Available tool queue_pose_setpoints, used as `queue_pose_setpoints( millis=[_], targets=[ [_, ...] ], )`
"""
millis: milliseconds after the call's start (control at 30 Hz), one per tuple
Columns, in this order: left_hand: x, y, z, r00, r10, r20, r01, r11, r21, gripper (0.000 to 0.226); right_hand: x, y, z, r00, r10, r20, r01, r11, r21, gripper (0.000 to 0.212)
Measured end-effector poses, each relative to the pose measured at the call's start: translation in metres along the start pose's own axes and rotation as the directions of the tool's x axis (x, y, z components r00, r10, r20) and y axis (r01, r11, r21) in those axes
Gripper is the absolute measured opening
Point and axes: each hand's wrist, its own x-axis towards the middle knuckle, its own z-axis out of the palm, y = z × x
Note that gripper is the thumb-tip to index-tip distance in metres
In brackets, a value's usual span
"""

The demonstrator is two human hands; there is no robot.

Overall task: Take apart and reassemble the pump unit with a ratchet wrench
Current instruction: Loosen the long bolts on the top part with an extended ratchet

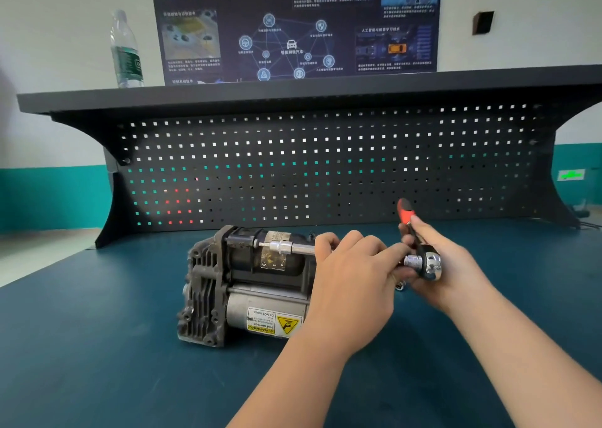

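Note:
The pump unit (247, 284) lies on its side on the teal bench top, its finned grey housing to the left and a yellow warning label facing me. A chrome socket and extension bar (286, 248) runs horizontally from a bolt on the pump's upper black part toward the right. My left hand (351, 274) is wrapped around the extension bar, hiding its middle. My right hand (446, 265) grips the ratchet wrench (423, 258) at its chrome head; the red and black handle points up and back.
A black pegboard back panel (325, 167) rises behind the bench (97, 362), with a shelf above it. A water bottle (126, 51) stands on the shelf at the left. A dark poster (293, 27) hangs on the wall.

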Motion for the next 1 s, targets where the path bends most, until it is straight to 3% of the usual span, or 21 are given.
queue_pose_setpoints(
  millis=[167, 300, 400, 633, 733, 800, 900, 1000],
  targets=[
    [-0.003, -0.002, 0.001, 0.997, 0.013, 0.08, -0.017, 0.999, 0.044, 0.014, -0.006, -0.014, 0.002, 0.951, -0.308, 0.005, 0.292, 0.897, -0.333, 0.027],
    [0.001, -0.001, -0.001, 0.994, 0.027, 0.105, -0.039, 0.993, 0.115, 0.019, -0.018, -0.022, 0.01, 0.85, -0.503, 0.154, 0.521, 0.764, -0.381, 0.026],
    [0.004, 0.0, -0.004, 0.995, 0.026, 0.101, -0.039, 0.991, 0.128, 0.023, -0.024, -0.025, 0.012, 0.802, -0.554, 0.223, 0.595, 0.713, -0.37, 0.03],
    [0.005, 0.0, -0.002, 0.997, 0.012, 0.075, -0.018, 0.997, 0.076, 0.025, -0.023, -0.023, 0.011, 0.78, -0.576, 0.244, 0.624, 0.688, -0.371, 0.031],
    [0.003, -0.001, -0.001, 0.998, 0.015, 0.068, -0.02, 0.998, 0.065, 0.022, -0.021, -0.02, 0.012, 0.811, -0.562, 0.166, 0.574, 0.706, -0.414, 0.027],
    [0.001, -0.002, 0.0, 0.998, 0.02, 0.066, -0.024, 0.998, 0.063, 0.021, -0.017, -0.017, 0.011, 0.871, -0.489, 0.059, 0.462, 0.769, -0.441, 0.028],
    [0.0, -0.001, 0.0, 0.998, 0.01, 0.06, -0.013, 0.999, 0.049, 0.02, -0.008, -0.01, 0.004, 0.967, -0.227, -0.116, 0.165, 0.905, -0.391, 0.027],
    [0.002, 0.002, -0.002, 0.998, -0.003, 0.057, 0.002, 1.0, 0.025, 0.019, -0.003, 0.003, -0.003, 0.995, 0.089, -0.039, -0.094, 0.984, -0.15, 0.017]
  ],
)
